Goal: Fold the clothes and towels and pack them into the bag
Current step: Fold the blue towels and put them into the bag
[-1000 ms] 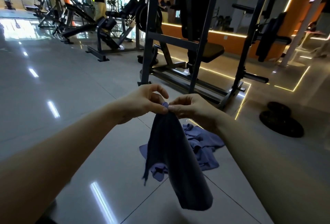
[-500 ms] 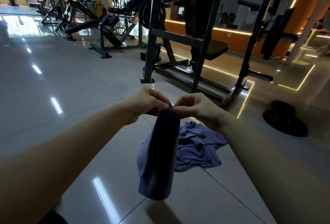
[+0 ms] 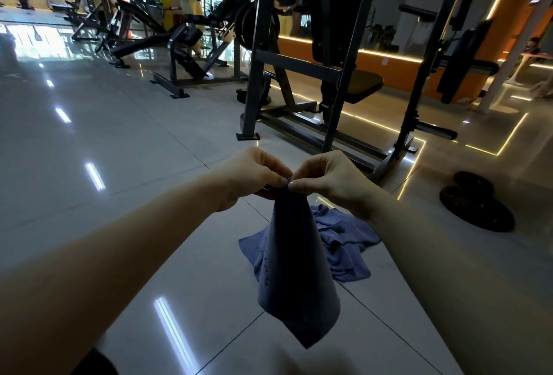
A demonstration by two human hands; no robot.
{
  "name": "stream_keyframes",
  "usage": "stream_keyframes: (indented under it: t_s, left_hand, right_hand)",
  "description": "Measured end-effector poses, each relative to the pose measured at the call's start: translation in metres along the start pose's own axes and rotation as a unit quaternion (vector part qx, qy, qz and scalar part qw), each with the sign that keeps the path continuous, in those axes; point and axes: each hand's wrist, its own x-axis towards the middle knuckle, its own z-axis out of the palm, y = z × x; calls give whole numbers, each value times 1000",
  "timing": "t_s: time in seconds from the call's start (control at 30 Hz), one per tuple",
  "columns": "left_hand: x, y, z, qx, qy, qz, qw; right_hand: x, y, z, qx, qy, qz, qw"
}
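2 hands up at chest height, meeting at 1 point. Left hand (image 3: 254, 178) and right hand (image 3: 329, 180) each pinch the top of a dark blue towel (image 3: 296, 270) between thumb and forefinger, fingertips nearly touching. The other fingers are curled in.

The towel hangs free from that pinch in a narrow cone, its lowest corner off the floor (image 3: 119, 141). Behind it, a 2nd blue pile (image 3: 344, 243) lies crumpled on the tiles, unfolded. A rack (image 3: 335, 81) stands beyond and plates (image 3: 478, 210) lie to the right, both well apart from the work. No bag in view.

Step in hand, as I read it: finding the towel's corners before the first fold. Task looks early, with 1 piece in the air, 1 on the floor and nothing packed.

Next move likely calls for the hands to slide apart along the top edge until the towel hangs flat, then bring corner to corner. The limp cloth may twist or slip from so small a pinch.
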Motion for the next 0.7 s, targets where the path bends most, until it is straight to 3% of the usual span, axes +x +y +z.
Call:
stream_keyframes:
  t_s: [0.17, 0.33, 0.5, 0.63, 0.7]
  left_hand:
    - [-1, 3, 2, 0, -6, 20, 1000]
    - [-3, 2, 3, -14, -9, 32, 999]
    - [2, -3, 10, -23, 84, 49, 995]
    - [3, -19, 25, 110, 147, 154, 971]
    - [-1, -27, 35, 204, 180, 208, 940]
  right_hand:
    - [-3, -2, 0, 24, 31, 13, 999]
    - [-6, -5, 0, 14, 11, 34, 999]
    - [-5, -11, -1, -32, 77, 5, 996]
    - [-3, -20, -21, 22, 183, -14, 983]
    - [-2, -26, -29, 21, 225, -32, 974]
